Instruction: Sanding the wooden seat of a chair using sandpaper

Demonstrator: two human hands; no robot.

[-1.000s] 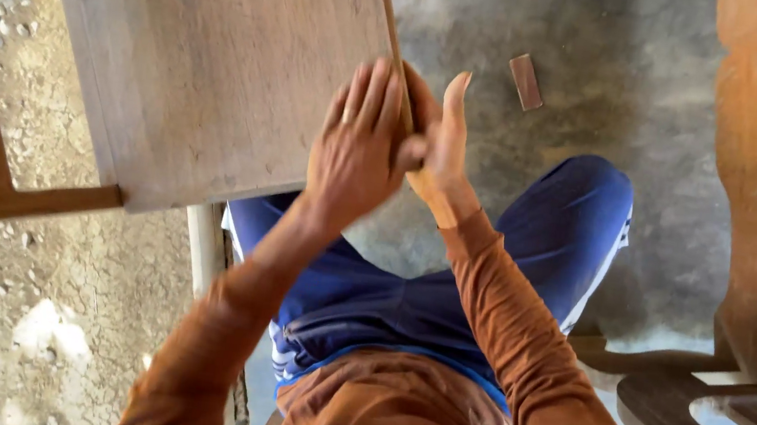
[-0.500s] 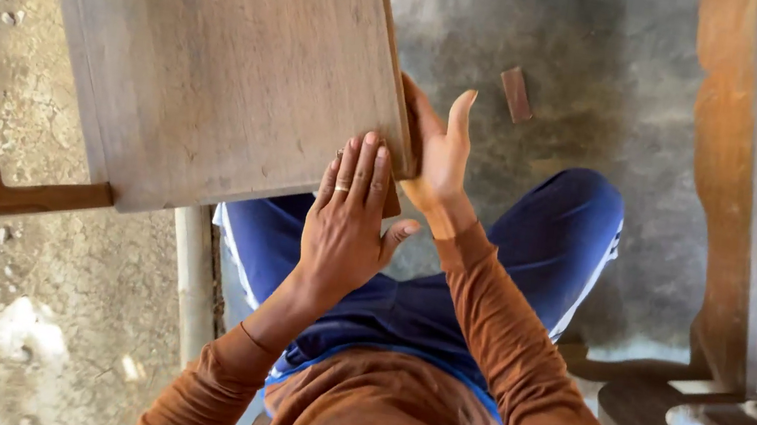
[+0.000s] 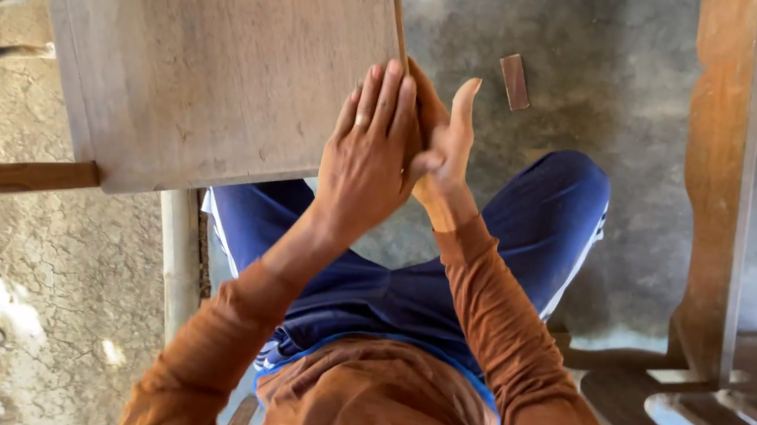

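The left hand (image 3: 369, 157) lies flat, fingers straight, on the right edge of the wooden panel (image 3: 214, 51), the right hand (image 3: 443, 143) pressed open against that same edge from the other side — thumb up — above blue-trousered knees, a small wood block (image 3: 515, 82) on the concrete floor (image 3: 616, 68) beyond.

Wooden panel (image 3: 215, 42) cut off above (edge hidden behind hands).

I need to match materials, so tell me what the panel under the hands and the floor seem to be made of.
Panel: looks like wood, matte brown and apparently unvarnished, with grain lines running along it. The left hand lies flat on it; the right hand is at its edge.
Floor: probably concrete, grey, mottled and rough; a small wooden block lies on it.
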